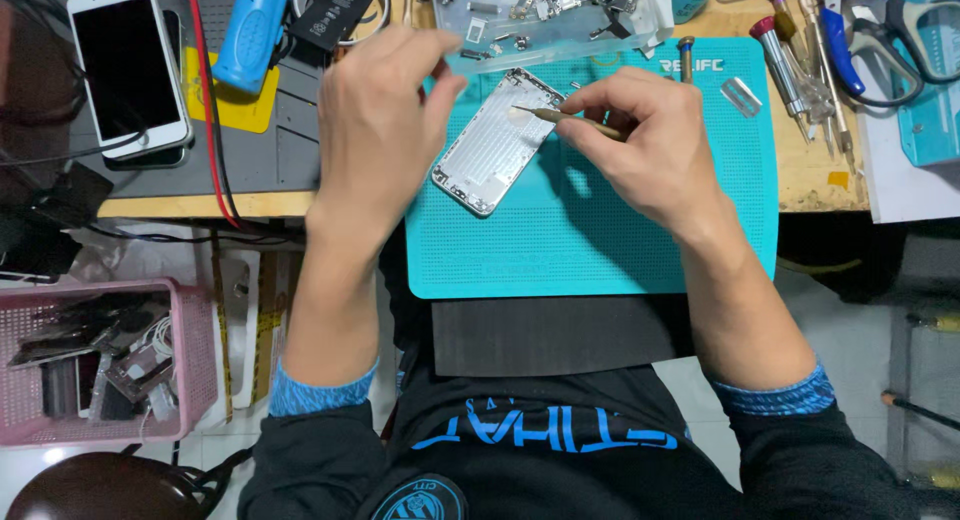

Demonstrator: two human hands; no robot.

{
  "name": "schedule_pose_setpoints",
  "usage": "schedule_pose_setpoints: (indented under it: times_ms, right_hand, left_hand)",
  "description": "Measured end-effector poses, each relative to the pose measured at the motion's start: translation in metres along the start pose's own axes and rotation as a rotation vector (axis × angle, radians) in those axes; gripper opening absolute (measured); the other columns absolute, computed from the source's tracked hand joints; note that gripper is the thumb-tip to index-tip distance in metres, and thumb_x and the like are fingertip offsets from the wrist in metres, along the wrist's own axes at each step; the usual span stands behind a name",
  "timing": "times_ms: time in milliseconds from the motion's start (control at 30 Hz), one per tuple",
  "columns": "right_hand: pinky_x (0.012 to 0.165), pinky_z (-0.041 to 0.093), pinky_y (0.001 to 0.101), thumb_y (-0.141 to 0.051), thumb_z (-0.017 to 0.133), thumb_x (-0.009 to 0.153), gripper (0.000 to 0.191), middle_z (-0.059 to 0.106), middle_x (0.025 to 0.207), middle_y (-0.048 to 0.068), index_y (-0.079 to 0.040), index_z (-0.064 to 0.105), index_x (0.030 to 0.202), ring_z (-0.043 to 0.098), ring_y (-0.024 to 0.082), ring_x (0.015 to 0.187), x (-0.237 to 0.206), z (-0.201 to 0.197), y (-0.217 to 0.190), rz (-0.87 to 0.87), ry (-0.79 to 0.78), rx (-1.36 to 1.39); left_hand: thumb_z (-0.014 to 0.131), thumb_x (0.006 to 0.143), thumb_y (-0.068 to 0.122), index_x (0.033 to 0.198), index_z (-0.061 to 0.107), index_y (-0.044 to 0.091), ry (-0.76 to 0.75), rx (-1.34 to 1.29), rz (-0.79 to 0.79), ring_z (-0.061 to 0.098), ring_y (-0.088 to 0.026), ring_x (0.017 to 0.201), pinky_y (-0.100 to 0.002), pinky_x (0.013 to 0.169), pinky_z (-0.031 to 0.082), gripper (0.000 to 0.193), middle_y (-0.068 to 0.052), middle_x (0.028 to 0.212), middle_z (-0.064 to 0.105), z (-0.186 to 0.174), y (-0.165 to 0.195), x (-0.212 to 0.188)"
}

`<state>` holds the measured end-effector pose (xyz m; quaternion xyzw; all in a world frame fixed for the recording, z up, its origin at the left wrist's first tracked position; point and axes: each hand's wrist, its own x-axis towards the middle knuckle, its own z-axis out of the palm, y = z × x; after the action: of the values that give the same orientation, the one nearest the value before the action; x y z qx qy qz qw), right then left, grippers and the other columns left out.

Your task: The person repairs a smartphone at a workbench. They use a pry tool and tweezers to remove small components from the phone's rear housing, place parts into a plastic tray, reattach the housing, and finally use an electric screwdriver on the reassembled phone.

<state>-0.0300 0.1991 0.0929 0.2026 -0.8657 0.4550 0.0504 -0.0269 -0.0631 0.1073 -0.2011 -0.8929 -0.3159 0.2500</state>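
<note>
A silver phone housing (492, 146) lies tilted on a teal work mat (600, 240), its empty inside facing up. My right hand (650, 145) grips a thin brown-handled tool (570, 120) whose tip touches the housing's upper right edge. My left hand (385, 115) hovers at the housing's left side, thumb and fingers curled near its upper corner; whether they pinch a small part is hidden. Both forearms reach up from dark sleeves with blue cuffs.
A clear plastic tray of small metal parts (550, 10) sits beyond the mat. A white phone (128, 70) lies far left on a grey mat, beside a blue tool (250, 30). Several screwdrivers (800, 60) and scissors (900, 40) lie at right. A pink basket (100, 360) stands below left.
</note>
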Motion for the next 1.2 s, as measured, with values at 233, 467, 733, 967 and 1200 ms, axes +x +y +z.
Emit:
schedule_pose_setpoints:
  times_ms: [233, 467, 733, 967, 1200]
  right_hand:
    - [0.057, 0.044, 0.0283, -0.011, 0.077, 0.094, 0.015, 0.067, 0.082, 0.006, -0.001, 0.076, 0.104, 0.058, 0.011, 0.065, 0.002, 0.011, -0.008, 0.009, -0.055, 0.005]
    - [0.061, 0.051, 0.0325, -0.009, 0.073, 0.096, 0.011, 0.07, 0.085, 0.012, 0.001, 0.074, 0.1, 0.067, 0.021, 0.07, -0.008, 0.044, -0.015, -0.118, -0.029, -0.022]
    - [0.064, 0.053, 0.0367, -0.007, 0.073, 0.095, 0.009, 0.069, 0.084, 0.014, 0.002, 0.071, 0.095, 0.069, 0.028, 0.073, -0.009, 0.054, -0.01, -0.183, 0.008, -0.056]
    - [0.063, 0.052, 0.0374, -0.006, 0.074, 0.093, 0.008, 0.068, 0.083, 0.014, 0.002, 0.072, 0.094, 0.069, 0.028, 0.072, -0.012, 0.058, -0.011, -0.165, 0.02, -0.045]
    - [0.063, 0.052, 0.0365, -0.005, 0.075, 0.093, 0.008, 0.068, 0.084, 0.013, 0.002, 0.072, 0.095, 0.069, 0.027, 0.072, -0.011, 0.059, -0.012, -0.166, 0.035, -0.023]
  left_hand:
    - [0.091, 0.077, 0.027, 0.117, 0.069, -0.003, -0.217, 0.011, -0.16, 0.066, -0.036, 0.094, -0.046, 0.078, 0.052, 0.055, -0.017, 0.099, 0.068, -0.005, 0.009, -0.036]
    - [0.095, 0.063, 0.039, 0.116, 0.063, -0.005, -0.154, 0.097, -0.156, 0.056, -0.038, 0.103, -0.049, 0.085, 0.048, 0.075, -0.018, 0.106, 0.057, 0.021, 0.025, -0.057]
    - [0.087, 0.071, 0.031, 0.103, 0.064, 0.0, -0.08, 0.136, -0.135, 0.055, -0.036, 0.099, -0.048, 0.081, 0.048, 0.051, -0.015, 0.1, 0.054, 0.029, 0.026, -0.059]
    - [0.086, 0.072, 0.032, 0.095, 0.064, -0.001, -0.062, 0.12, -0.107, 0.056, -0.036, 0.096, -0.048, 0.08, 0.05, 0.046, -0.016, 0.096, 0.054, 0.028, 0.024, -0.059]
    - [0.086, 0.071, 0.033, 0.09, 0.065, -0.001, -0.061, 0.093, -0.108, 0.057, -0.036, 0.094, -0.048, 0.079, 0.051, 0.045, -0.016, 0.095, 0.054, 0.028, 0.022, -0.056]
